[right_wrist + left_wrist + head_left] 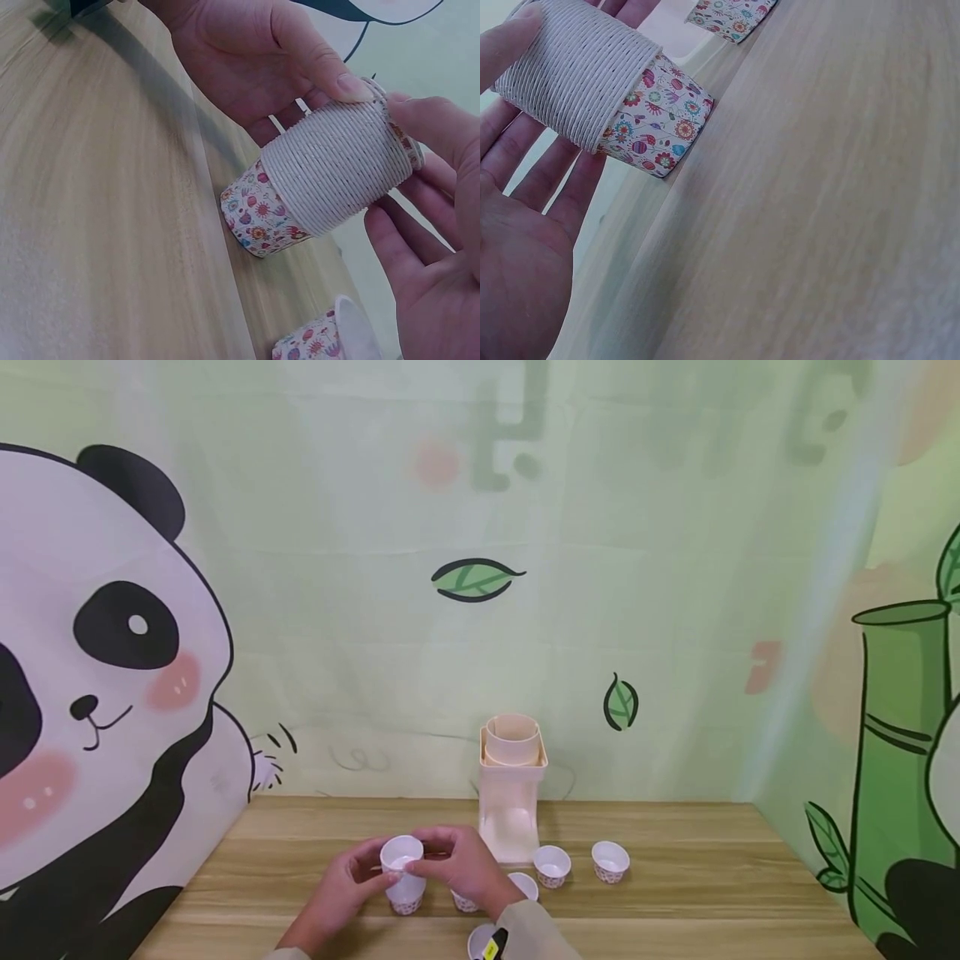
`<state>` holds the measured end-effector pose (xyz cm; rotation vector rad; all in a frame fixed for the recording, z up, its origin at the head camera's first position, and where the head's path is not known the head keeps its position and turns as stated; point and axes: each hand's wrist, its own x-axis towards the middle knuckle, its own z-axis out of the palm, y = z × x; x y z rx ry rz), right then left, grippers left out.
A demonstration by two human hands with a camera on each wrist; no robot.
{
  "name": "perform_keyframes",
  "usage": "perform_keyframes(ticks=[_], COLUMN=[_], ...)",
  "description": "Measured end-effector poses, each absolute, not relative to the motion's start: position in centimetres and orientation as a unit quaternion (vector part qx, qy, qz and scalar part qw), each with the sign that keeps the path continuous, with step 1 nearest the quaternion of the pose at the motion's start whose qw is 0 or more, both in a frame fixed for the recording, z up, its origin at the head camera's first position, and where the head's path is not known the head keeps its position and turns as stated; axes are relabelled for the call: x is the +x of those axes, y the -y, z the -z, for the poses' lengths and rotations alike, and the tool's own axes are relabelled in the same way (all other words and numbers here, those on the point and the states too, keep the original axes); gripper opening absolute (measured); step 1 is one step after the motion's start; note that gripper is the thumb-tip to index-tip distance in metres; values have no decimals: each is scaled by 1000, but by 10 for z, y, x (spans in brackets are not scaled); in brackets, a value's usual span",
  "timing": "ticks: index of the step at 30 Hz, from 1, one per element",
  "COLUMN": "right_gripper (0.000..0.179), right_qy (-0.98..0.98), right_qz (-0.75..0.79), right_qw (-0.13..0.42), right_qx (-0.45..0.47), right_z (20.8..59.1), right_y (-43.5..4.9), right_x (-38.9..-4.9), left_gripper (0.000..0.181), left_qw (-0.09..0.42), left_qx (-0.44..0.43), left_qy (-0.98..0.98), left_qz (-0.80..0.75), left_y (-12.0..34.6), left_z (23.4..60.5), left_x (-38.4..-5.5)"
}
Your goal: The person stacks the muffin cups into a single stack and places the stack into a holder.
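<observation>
A tall stack of nested paper cups stands on the table, its white rims packed close together and a floral print on the lowest cup. My left hand holds the stack's upper part from the left, thumb near the top and fingers behind. From the other side, my right hand pinches around the top end, where a sliver of print shows below the uppermost rim in the right wrist view. Single floral cups stand near the right hand: one cup partly behind it, another cup beside the wrist.
A pale pink cup-shaped-top stand rises at the back, near the printed wall cloth. More cups sit right of it, a near cup and a farther cup. One cup lies at the front edge of view.
</observation>
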<state>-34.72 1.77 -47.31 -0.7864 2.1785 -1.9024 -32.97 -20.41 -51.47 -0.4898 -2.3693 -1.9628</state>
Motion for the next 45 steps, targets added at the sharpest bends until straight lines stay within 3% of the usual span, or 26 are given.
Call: perform_keyframes(ticks=[25,45], right_gripper=[38,40], right_qy=[-745,-740], right_qz=[622,641], right_qw=[33,-11], right_qx=[-238,-205], right_z=[475,481], right_y=[-69,-99], right_x=[-348,-320], left_gripper=[55,58], left_qw=[17,12], left_qx=[-148,-130], left_qy=[766,768], left_qz=[625,627], left_y=[205,205], left_z=[517,517], left_x=[-330,-331])
